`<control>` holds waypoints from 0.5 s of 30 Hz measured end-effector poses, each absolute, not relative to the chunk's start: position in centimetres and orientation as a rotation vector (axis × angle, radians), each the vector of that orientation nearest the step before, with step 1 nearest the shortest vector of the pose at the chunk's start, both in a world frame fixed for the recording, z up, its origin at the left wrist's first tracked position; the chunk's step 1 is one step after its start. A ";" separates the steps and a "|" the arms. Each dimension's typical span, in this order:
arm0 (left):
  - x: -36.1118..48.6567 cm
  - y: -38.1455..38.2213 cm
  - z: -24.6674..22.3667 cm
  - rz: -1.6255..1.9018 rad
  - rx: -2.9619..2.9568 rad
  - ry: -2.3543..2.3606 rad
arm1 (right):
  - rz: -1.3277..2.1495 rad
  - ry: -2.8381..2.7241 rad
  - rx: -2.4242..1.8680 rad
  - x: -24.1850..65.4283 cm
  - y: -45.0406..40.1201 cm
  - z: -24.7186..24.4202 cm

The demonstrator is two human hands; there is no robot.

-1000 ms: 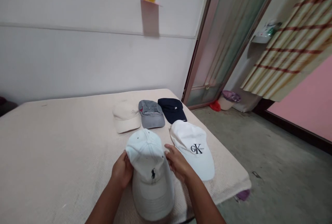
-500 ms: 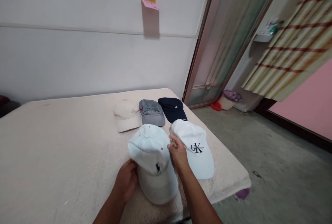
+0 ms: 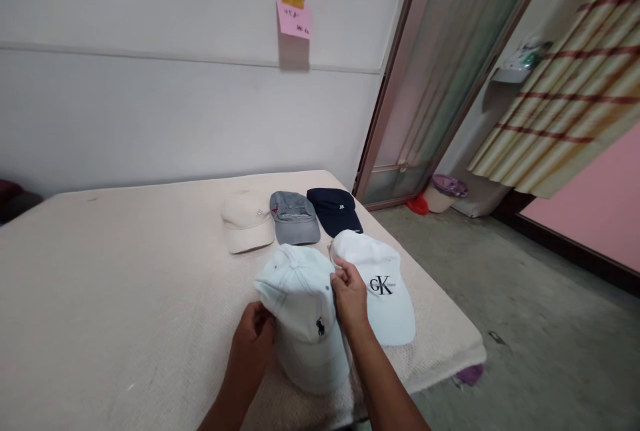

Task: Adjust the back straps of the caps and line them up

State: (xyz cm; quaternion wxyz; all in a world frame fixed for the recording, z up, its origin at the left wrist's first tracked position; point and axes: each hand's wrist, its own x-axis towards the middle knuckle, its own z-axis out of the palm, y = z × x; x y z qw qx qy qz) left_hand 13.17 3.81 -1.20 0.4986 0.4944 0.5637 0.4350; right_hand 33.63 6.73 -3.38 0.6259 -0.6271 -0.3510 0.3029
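Both hands grip a pale baseball cap [image 3: 305, 311] with a dark horse-and-rider logo, its brim toward me. My left hand [image 3: 255, 334] pinches the cap's left edge, the fingertips partly hidden. On its right side, my right hand [image 3: 351, 294] has thumb and fingers closed at the crown. Just right of that hand lies a white cap [image 3: 393, 311] with black letters on the front. Behind them, a cream cap [image 3: 247, 221], a grey cap [image 3: 295, 218] and a navy cap [image 3: 334, 210] sit in a row.
The caps rest on a bed with a cream textured cover [image 3: 125, 298], against a white wall [image 3: 175, 118]. A pink note [image 3: 294, 20] is taped there. To the right are a sliding door [image 3: 430, 71], a bin [image 3: 445, 192] and concrete floor [image 3: 530, 298].
The pale cap has shifted slightly right and turned a little, with both hands still on it. The pink note's lower edge has dropped, showing its writing. The other caps stay put.
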 end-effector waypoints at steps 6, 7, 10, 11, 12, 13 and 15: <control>13.1 5.7 -2.8 0.748 1.285 1.385 | 0.637 -0.947 -1.633 33.8 6.7 -4.3; 13.0 5.9 -3.1 0.677 1.312 1.393 | 0.640 -0.952 -1.644 33.8 6.6 -4.5; 12.7 6.0 -3.2 0.586 1.346 1.445 | 0.627 -0.972 -1.663 33.6 6.5 -4.6; 12.6 5.9 -3.0 0.574 1.351 1.460 | 0.620 -0.978 -1.668 33.6 6.4 -4.5; 12.4 5.6 -2.8 0.561 1.373 1.470 | 0.614 -0.982 -1.673 33.6 6.4 -4.4; 12.3 5.3 -2.6 0.545 1.420 1.479 | 0.607 -0.983 -1.678 33.6 6.4 -4.1; 11.9 4.6 -2.2 0.501 1.565 1.504 | 0.582 -0.980 -1.684 33.6 6.3 -3.5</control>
